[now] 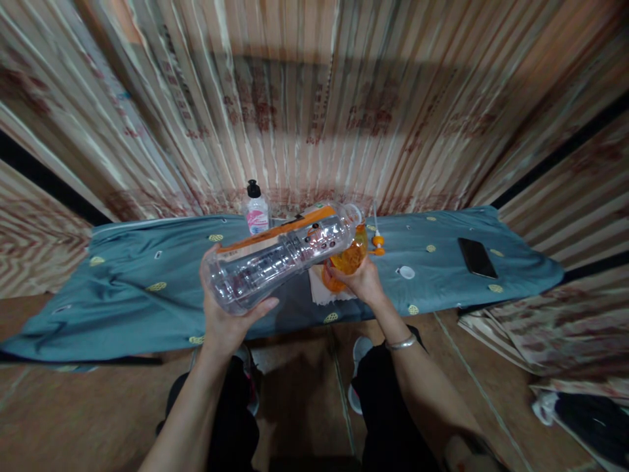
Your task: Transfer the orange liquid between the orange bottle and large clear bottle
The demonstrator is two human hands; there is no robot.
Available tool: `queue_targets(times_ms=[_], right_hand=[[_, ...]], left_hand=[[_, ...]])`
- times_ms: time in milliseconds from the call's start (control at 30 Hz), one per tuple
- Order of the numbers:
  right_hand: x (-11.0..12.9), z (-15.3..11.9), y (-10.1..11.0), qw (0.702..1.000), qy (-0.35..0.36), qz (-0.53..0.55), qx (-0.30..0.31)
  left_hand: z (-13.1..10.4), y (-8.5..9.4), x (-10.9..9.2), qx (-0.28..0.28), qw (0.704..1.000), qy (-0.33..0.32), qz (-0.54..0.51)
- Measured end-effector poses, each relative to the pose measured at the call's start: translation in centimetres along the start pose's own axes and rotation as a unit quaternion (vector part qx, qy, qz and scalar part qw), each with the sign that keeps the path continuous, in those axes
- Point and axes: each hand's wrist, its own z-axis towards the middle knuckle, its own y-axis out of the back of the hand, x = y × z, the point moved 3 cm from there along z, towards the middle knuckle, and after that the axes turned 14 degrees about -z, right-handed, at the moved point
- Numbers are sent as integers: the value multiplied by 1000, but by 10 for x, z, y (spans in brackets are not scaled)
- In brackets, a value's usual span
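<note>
My left hand (228, 321) is wrapped round the base of a large clear plastic bottle (280, 252) with an orange label. The bottle lies tilted nearly level, its mouth pointing right over an orange translucent bottle (351, 255). Round that orange bottle my right hand (364, 280) is closed, holding it above a pale cloth or paper (322, 288). I cannot make out whether liquid passes between the two. Just right of them lies an orange pump head (377, 242) with a clear tube. A white round piece, probably a cap (405, 272), lies near my right hand.
A white bottle with a black top (256, 210) stands at the back. On the right lies a dark phone (476, 257). The teal patterned cloth (132, 269) covers the low surface, with striped curtains (295, 118) behind. A dark shoe or bag (590, 423) sits on the floor.
</note>
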Motion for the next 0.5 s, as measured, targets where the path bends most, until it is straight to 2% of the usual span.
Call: queue_targets(times_ms=[500], right_hand=[[2,0,1,1000,18,11,7]], left_hand=[[1,-2,-4,-20,999,35,-2]])
